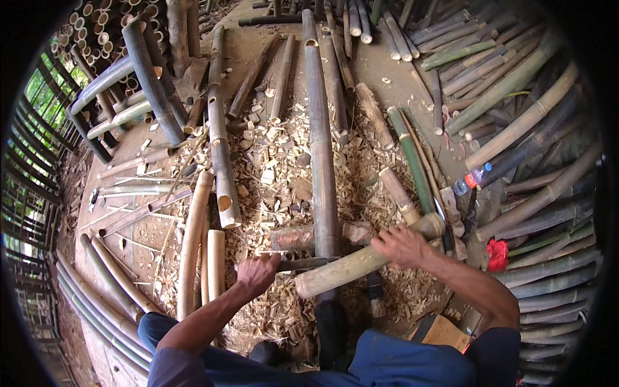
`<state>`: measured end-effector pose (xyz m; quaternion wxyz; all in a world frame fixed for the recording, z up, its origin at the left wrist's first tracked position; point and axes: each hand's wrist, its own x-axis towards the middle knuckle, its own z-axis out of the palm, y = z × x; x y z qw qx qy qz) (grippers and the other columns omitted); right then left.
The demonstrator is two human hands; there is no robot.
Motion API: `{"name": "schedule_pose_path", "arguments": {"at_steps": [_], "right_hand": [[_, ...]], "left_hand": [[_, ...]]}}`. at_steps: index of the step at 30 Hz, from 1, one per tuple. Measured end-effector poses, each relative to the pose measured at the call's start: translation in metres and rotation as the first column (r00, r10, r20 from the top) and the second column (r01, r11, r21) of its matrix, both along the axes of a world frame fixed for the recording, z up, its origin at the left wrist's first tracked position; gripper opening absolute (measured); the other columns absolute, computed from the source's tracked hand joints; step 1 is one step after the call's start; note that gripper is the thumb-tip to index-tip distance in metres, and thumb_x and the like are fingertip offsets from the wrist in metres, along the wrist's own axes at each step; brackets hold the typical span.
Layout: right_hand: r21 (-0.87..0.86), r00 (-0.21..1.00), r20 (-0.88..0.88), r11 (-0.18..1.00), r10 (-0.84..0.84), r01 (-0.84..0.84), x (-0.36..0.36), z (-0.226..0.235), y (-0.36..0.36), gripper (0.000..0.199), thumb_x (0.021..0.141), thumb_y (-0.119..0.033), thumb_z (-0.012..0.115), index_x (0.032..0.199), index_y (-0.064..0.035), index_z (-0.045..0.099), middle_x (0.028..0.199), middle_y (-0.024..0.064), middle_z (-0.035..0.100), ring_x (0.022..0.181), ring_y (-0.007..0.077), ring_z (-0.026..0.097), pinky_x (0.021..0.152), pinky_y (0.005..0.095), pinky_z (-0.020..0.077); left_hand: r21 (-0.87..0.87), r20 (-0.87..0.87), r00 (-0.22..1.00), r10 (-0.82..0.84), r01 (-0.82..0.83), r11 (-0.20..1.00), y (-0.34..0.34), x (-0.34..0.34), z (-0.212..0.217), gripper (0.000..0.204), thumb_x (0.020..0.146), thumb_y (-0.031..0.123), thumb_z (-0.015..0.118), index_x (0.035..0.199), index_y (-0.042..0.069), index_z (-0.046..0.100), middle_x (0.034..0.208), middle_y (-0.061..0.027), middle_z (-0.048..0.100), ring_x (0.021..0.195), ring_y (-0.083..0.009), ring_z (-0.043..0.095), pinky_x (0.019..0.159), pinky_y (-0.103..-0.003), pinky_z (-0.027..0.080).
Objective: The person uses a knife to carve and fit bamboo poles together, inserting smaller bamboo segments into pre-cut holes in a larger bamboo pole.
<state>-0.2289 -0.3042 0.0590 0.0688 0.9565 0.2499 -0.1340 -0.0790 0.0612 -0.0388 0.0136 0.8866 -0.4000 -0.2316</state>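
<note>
My right hand (401, 248) is closed over the upper side of a thick bamboo piece (348, 269), which slants from lower left to upper right. My left hand (256, 274) is closed round the handle of a knife (308, 263). Its dark blade points right, and the tip reaches the left end of the bamboo piece; whether they touch I cannot tell. Behind both, a long dark bamboo pole (320, 148) runs away from me over a rough crosspiece (291, 238). The knife's handle is mostly hidden in my fist.
Pale wood chips (284, 164) cover the ground around the pole. Cut bamboo lengths (195, 242) stand to my left, beside a notched bamboo pole (219, 148). A bamboo frame (151, 84) is at the far left. Bamboo stacks (548, 284), a bottle (472, 178) and a red bag (497, 255) lie right.
</note>
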Motion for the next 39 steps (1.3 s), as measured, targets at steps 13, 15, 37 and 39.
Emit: {"name": "schedule_pose_path", "arguments": {"at_steps": [13, 15, 37, 39], "right_hand": [[0.055, 0.995, -0.097, 0.998, 0.021, -0.016, -0.006, 0.01, 0.034, 0.073, 0.069, -0.036, 0.089, 0.12, 0.0002, 0.05, 0.103, 0.0176, 0.062, 0.092, 0.0294, 0.065, 0.072, 0.0443, 0.0559], [0.277, 0.967, 0.075, 0.927, 0.242, -0.254, -0.014, 0.013, 0.038, 0.072, 0.068, -0.036, 0.089, 0.12, -0.003, 0.052, 0.1, 0.0138, 0.061, 0.091, 0.0317, 0.065, 0.077, 0.0442, 0.0553], [0.635, 0.315, -0.208, 0.117, -0.926, 0.764, -0.151, -0.057, 0.0, 0.062, 0.068, -0.023, 0.082, 0.117, 0.0006, 0.053, 0.101, 0.0231, 0.066, 0.091, 0.037, 0.067, 0.081, 0.0442, 0.0523], [0.671, 0.267, -0.287, 0.006, -0.92, 0.742, -0.162, -0.054, 0.009, 0.057, 0.07, -0.018, 0.079, 0.116, 0.0013, 0.052, 0.098, 0.0236, 0.066, 0.091, 0.0369, 0.067, 0.08, 0.0444, 0.0514]], "left_hand": [[-0.032, 0.039, 0.999, 0.015, -0.014, 0.999, 0.01, -0.004, 0.0, 0.013, 0.096, 0.018, 0.052, 0.105, 0.01, 0.056, 0.093, -0.0172, 0.069, 0.08, -0.0363, 0.071, 0.067, -0.05, 0.054], [-0.041, 0.014, 1.0, 0.015, -0.014, 0.999, 0.006, -0.004, 0.003, 0.014, 0.096, 0.018, 0.052, 0.105, 0.01, 0.056, 0.093, -0.0174, 0.069, 0.082, -0.0365, 0.07, 0.068, -0.051, 0.054], [-0.101, -0.071, 0.997, 0.026, -0.033, 0.994, 0.0, 0.003, -0.001, 0.034, 0.087, 0.04, 0.068, 0.101, 0.011, 0.058, 0.088, -0.0113, 0.068, 0.074, -0.0303, 0.069, 0.065, -0.047, 0.053], [-0.177, 0.024, 0.999, -0.025, 0.028, 0.984, 0.001, 0.004, 0.002, 0.04, 0.084, 0.043, 0.071, 0.103, 0.011, 0.057, 0.091, -0.0112, 0.067, 0.081, -0.029, 0.07, 0.067, -0.046, 0.054]]}}
